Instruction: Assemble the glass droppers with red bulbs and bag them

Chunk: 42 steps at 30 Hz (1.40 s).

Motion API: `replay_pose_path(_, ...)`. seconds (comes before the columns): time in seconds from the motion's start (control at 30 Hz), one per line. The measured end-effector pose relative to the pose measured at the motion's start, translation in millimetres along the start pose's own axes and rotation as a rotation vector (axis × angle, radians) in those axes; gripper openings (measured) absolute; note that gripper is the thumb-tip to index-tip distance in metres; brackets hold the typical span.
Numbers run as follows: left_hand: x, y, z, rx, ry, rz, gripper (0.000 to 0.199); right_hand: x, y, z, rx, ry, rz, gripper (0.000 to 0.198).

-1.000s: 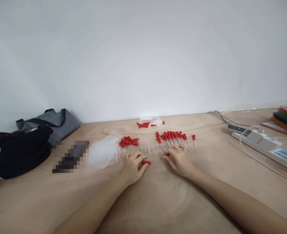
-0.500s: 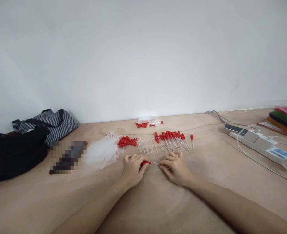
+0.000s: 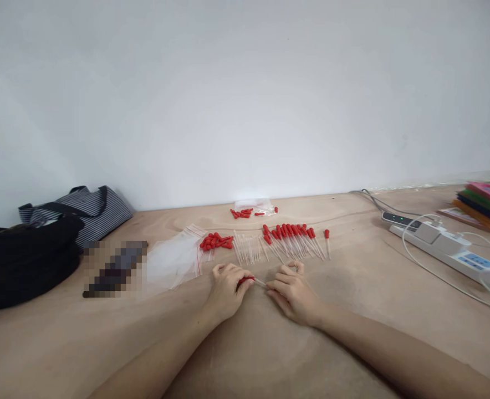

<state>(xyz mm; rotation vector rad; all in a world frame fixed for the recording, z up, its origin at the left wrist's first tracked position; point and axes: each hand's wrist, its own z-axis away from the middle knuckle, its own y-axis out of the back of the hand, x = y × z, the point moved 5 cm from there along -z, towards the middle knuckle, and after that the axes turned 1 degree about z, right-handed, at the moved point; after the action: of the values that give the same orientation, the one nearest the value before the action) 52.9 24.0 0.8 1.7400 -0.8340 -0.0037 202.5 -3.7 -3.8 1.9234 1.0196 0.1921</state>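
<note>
My left hand (image 3: pixel 227 289) is closed on a red rubber dropper bulb (image 3: pixel 244 281), most of it covered by the fingers. A thin clear dropper tube (image 3: pixel 260 282) runs from the bulb's mouth to my right hand (image 3: pixel 294 292), which pinches its other end. Beyond my hands lies a heap of loose red bulbs (image 3: pixel 217 241). To its right is a row of clear tubes (image 3: pixel 248 248), then a row of droppers with red bulbs on their tubes (image 3: pixel 290 231). One such dropper (image 3: pixel 327 235) lies apart at the right end.
Clear zip bags (image 3: pixel 172 260) lie left of the bulbs, beside a blurred dark object (image 3: pixel 118 269). More red bulbs (image 3: pixel 241 213) and a clear bag (image 3: pixel 253 204) are near the wall. Black and striped bags (image 3: pixel 29 260) stand left; a power strip (image 3: pixel 448 249) and coloured stack (image 3: pixel 488 202) sit right.
My right hand has moved slightly left and nearer to my left hand. Less of the tube shows between them, and it now slants down to the right.
</note>
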Motion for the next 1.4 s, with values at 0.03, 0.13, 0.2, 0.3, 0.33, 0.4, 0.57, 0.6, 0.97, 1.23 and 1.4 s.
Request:
replay_pose_path(0.03, 1, 0, 0, -0.003, -0.016, 0.0, 0.012, -1, 0, 0, -0.005, 0.017, 0.007, 0.016)
replay_pose_path(0.13, 3, 0, 1, -0.004, -0.058, 0.004, 0.012, -2, 2, -1, -0.014, 0.058, 0.03, 0.019)
replay_pose_path(0.2, 3, 0, 1, -0.006, -0.069, 0.008, 0.011, -1, 3, -1, -0.008, 0.081, 0.045, 0.02)
replay_pose_path(0.3, 4, 0, 3, -0.025, -0.09, 0.017, 0.01, 0, 4, -1, 0.002, 0.127, 0.078, 0.021)
replay_pose_path(0.33, 5, 0, 3, -0.031, -0.1, 0.019, 0.01, 1, 4, -1, 0.007, 0.14, 0.089, 0.021)
replay_pose_path(0.4, 5, 1, 4, -0.03, -0.121, 0.022, 0.01, 2, 4, -1, 0.017, 0.151, 0.107, 0.021)
replay_pose_path(0.57, 10, 2, 6, -0.003, -0.189, 0.022, 0.008, 6, 5, -3, 0.054, 0.1, 0.117, 0.018)
replay_pose_path(0.6, 11, 2, 6, 0.008, -0.203, 0.02, 0.008, 7, 5, -3, 0.061, 0.08, 0.115, 0.017)
replay_pose_path(0.97, 15, 7, 9, 0.091, -0.253, 0.015, 0.009, 6, 0, -6, 0.015, -0.008, 0.051, 0.019)
replay_pose_path(1.23, 18, 7, 9, 0.059, -0.248, -0.026, 0.01, 3, -3, -9, -0.029, 0.007, 0.066, 0.021)
replay_pose_path(1.4, 19, 6, 8, 0.049, -0.25, -0.021, 0.011, 2, -3, -10, -0.027, 0.02, 0.027, 0.023)
